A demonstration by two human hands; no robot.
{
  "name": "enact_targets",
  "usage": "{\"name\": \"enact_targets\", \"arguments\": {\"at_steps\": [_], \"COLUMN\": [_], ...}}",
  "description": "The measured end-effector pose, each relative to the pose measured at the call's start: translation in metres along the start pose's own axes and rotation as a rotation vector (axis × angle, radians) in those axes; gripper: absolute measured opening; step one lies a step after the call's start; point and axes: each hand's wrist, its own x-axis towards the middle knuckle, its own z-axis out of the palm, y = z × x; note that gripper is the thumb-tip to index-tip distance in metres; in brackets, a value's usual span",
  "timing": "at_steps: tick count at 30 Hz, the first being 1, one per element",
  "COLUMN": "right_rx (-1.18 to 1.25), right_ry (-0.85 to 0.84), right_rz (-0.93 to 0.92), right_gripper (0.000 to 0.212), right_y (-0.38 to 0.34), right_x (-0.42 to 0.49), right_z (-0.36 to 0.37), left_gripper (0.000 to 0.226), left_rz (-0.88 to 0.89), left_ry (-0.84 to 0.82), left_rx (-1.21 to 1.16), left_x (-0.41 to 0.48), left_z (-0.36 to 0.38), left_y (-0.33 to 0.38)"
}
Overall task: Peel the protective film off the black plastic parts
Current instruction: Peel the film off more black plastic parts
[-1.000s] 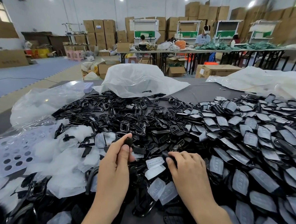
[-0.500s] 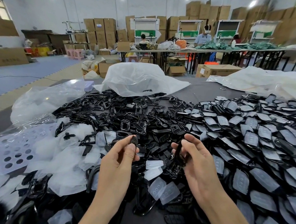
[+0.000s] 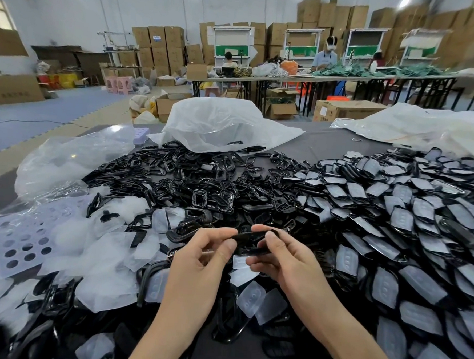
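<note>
The left hand point(image 3: 200, 263) and right hand point(image 3: 289, 263) meet above the counter point(image 3: 327, 141). Each pinches one end of a part point(image 3: 250, 239) between thumb and fingers. Bare parts point(image 3: 202, 182) lie heaped ahead, filmed parts point(image 3: 394, 216) to the right, and peeled films point(image 3: 106, 254) to the left. A bag point(image 3: 220, 122) covers the heap's far edge. Whether the held part carries film cannot be made out.

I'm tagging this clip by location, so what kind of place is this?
Most likely a factory or warehouse work floor: stacked cardboard boxes line the back wall, another worker is at a long table beyond, and a heap of black plastic parts covers the near table.
</note>
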Motion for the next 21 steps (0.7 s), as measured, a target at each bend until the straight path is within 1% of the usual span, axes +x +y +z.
{"name": "enact_targets", "arguments": {"at_steps": [4,7,9,12,13,16,18,19,21], "right_rx": [-0.009,-0.016,-0.018,-0.016,-0.024,-0.101,-0.167,-0.198,-0.245], "right_ry": [-0.127,-0.179,-0.200,-0.224,-0.229,-0.185,-0.085,-0.021,0.115], "right_rz": [0.021,0.011,-0.001,-0.005,-0.005,-0.028,-0.069,-0.097,-0.162], "right_gripper": [0.031,0.030,0.032,0.035,0.033,0.024,0.017,0.018,0.025], "right_y": [-0.0014,-0.0015,-0.0016,-0.0036,-0.0040,-0.0028,-0.0002,0.0006,-0.0007], "right_x": [-0.0048,-0.0072,-0.0074,-0.0084,-0.0087,-0.0096,-0.0079,-0.0072,-0.0045], "right_z": [0.0069,0.0072,0.0066,0.0045,0.0041,0.0071,0.0093,0.0090,0.0032], "left_gripper": [0.027,0.028,0.030,0.026,0.027,0.034,0.030,0.025,0.025], "left_rz": [0.024,0.004,-0.030,-0.135,-0.128,0.025,0.130,0.175,0.244], "left_ry": [-0.042,-0.091,-0.103,-0.130,-0.131,-0.026,0.028,0.038,0.022], "left_rx": [0.025,-0.034,-0.088,-0.219,-0.189,0.175,0.351,0.423,0.548], "left_x": [-0.0004,-0.0002,0.0006,0.0014,0.0011,-0.0017,-0.0048,-0.0060,-0.0067], "left_z": [0.0011,-0.0002,0.0002,0.0009,0.0005,0.0019,0.0054,0.0055,0.0020], "left_y": [-0.0041,-0.0034,-0.0022,-0.0016,-0.0017,-0.0035,-0.0034,-0.0048,-0.0068]}}
